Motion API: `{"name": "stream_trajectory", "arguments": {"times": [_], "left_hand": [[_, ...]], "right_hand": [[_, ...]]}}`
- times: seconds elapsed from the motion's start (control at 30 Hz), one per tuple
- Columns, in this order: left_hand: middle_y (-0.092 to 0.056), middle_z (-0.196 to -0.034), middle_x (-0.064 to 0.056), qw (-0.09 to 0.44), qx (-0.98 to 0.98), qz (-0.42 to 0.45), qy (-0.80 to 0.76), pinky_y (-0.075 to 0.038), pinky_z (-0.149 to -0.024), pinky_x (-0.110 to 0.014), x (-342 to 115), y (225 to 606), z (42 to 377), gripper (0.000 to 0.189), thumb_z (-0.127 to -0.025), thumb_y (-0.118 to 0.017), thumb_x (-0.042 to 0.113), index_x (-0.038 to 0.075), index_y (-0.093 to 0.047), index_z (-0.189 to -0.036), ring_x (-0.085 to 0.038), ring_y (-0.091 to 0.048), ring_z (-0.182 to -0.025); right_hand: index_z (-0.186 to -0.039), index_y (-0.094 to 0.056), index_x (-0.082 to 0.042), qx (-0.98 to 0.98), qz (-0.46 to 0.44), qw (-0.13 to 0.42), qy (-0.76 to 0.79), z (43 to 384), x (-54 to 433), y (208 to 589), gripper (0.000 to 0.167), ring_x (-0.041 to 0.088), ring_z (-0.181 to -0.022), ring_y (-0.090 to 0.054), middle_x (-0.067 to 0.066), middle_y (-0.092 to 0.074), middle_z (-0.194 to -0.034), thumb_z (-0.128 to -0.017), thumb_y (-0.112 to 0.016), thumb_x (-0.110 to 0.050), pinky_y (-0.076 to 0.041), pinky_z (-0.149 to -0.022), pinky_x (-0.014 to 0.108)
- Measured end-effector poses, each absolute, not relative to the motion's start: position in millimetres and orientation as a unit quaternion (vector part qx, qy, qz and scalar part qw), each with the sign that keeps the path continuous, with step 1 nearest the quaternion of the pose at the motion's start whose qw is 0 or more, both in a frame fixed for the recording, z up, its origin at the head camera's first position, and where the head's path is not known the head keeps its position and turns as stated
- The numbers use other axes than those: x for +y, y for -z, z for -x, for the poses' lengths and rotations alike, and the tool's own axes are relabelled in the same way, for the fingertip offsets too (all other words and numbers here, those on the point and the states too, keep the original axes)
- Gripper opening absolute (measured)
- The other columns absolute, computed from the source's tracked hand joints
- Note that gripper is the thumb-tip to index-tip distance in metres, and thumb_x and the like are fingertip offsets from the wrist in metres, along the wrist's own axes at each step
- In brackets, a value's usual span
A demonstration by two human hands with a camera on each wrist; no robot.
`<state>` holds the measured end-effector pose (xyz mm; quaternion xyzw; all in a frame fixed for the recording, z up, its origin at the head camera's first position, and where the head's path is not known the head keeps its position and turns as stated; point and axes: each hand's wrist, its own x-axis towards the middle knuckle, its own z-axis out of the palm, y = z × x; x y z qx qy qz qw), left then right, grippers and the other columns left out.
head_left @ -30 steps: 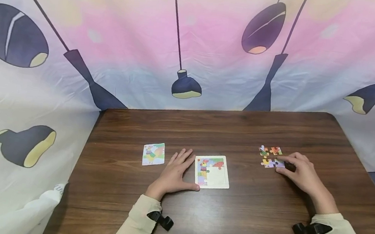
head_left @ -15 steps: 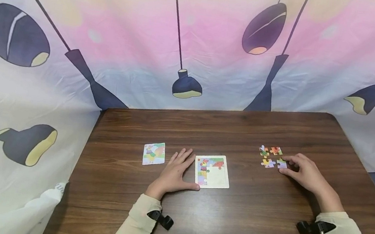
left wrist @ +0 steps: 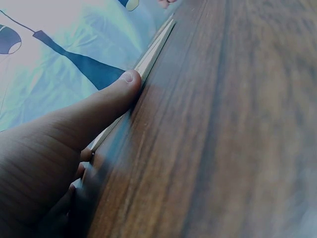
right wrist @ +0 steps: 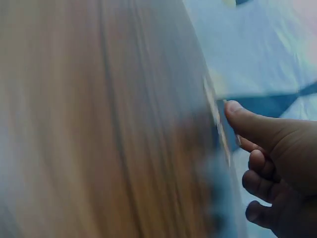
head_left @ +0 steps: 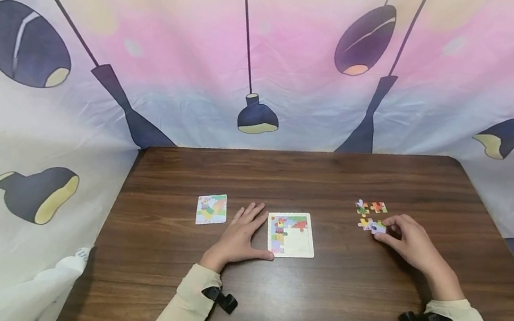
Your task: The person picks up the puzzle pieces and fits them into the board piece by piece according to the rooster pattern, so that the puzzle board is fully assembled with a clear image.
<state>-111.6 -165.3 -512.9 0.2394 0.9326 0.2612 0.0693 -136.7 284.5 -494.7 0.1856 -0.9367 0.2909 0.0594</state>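
Observation:
A square puzzle board [head_left: 298,243] lies at mid-table, its left part filled with a rooster picture and its lower right showing bare backing. My left hand [head_left: 240,236] rests flat beside it with spread fingers, thumb [left wrist: 128,79] at the near left corner and index fingertip at the far left corner. My right hand [head_left: 412,244] pinches a purple-and-green puzzle piece [head_left: 377,228] between thumb and index finger; the right wrist view shows it edge-on. It overlaps a yellow-and-purple piece [head_left: 365,224] in the head view. Two joined-looking pieces, green [head_left: 362,208] and red-orange [head_left: 379,207], lie just behind.
Left of my left hand lies a picture card [head_left: 211,209] with a rooster on it. Everything rests on a dark wooden table [head_left: 316,307]. A curtain [head_left: 191,67] printed with lamps hangs behind the table's far edge and along the left side.
My right hand first drew the purple-and-green piece a little to the right, away from the yellow-and-purple one, then brought it back left and nearer. My left hand stays by the board.

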Motion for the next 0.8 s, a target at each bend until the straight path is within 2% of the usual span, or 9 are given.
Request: {"name": "stream_trajectory", "arguments": {"times": [0.1, 0.17, 0.3, 0.47, 0.6, 0.8], "left_hand": [[-0.021, -0.175, -0.01, 0.064, 0.933, -0.239, -0.261, -0.009, -0.131, -0.054, -166, 513, 113, 0.11, -0.082, -0.086, 0.061, 0.007, -0.037, -0.165, -0.03, -0.01, -0.163], [-0.02, -0.176, -0.009, 0.067, 0.934, -0.237, -0.259, -0.008, -0.132, -0.052, -166, 513, 113, 0.111, -0.082, -0.085, 0.062, 0.008, -0.036, -0.165, -0.029, -0.009, -0.163], [-0.018, -0.176, -0.009, 0.076, 0.933, -0.237, -0.261, -0.006, -0.132, -0.051, -166, 513, 113, 0.112, -0.082, -0.084, 0.063, 0.009, -0.034, -0.166, -0.028, -0.007, -0.163], [-0.02, -0.175, -0.011, 0.069, 0.932, -0.238, -0.266, -0.008, -0.131, -0.054, -165, 513, 112, 0.11, -0.082, -0.085, 0.061, 0.007, -0.036, -0.165, -0.031, -0.009, -0.163], [-0.019, -0.176, -0.01, 0.072, 0.932, -0.238, -0.263, -0.008, -0.132, -0.052, -164, 513, 112, 0.111, -0.082, -0.085, 0.062, 0.008, -0.035, -0.166, -0.029, -0.008, -0.163], [-0.019, -0.176, -0.01, 0.071, 0.932, -0.239, -0.264, -0.008, -0.131, -0.054, -164, 512, 112, 0.11, -0.082, -0.085, 0.061, 0.008, -0.036, -0.165, -0.031, -0.008, -0.163]], "right_hand": [[-0.102, -0.073, -0.003, -0.919, -0.227, 0.092, -0.307, 134, 257, 494, 0.027, 0.012, -0.079, -0.05, 0.0, -0.061, -0.09, -0.083, -0.091, -0.012, -0.046, -0.066, 0.032], [-0.102, -0.074, -0.005, -0.909, -0.251, 0.094, -0.318, 132, 236, 495, 0.028, 0.012, -0.081, -0.052, -0.002, -0.061, -0.09, -0.082, -0.091, -0.013, -0.047, -0.068, 0.033], [-0.102, -0.075, -0.007, -0.899, -0.28, 0.063, -0.33, 125, 196, 497, 0.029, 0.011, -0.084, -0.055, -0.005, -0.062, -0.092, -0.082, -0.092, -0.021, -0.05, -0.073, 0.034], [-0.104, -0.074, -0.011, -0.9, -0.301, 0.015, -0.314, 117, 160, 501, 0.031, 0.009, -0.084, -0.051, -0.01, -0.056, -0.091, -0.085, -0.091, -0.029, -0.045, -0.077, 0.035], [-0.102, -0.073, -0.012, -0.904, -0.297, -0.003, -0.308, 114, 146, 501, 0.03, 0.01, -0.082, -0.047, -0.01, -0.052, -0.087, -0.086, -0.091, -0.03, -0.039, -0.076, 0.035], [-0.102, -0.071, -0.014, -0.903, -0.297, -0.024, -0.31, 115, 139, 500, 0.029, 0.01, -0.084, -0.047, -0.01, -0.052, -0.089, -0.087, -0.089, -0.032, -0.039, -0.079, 0.036]]}}
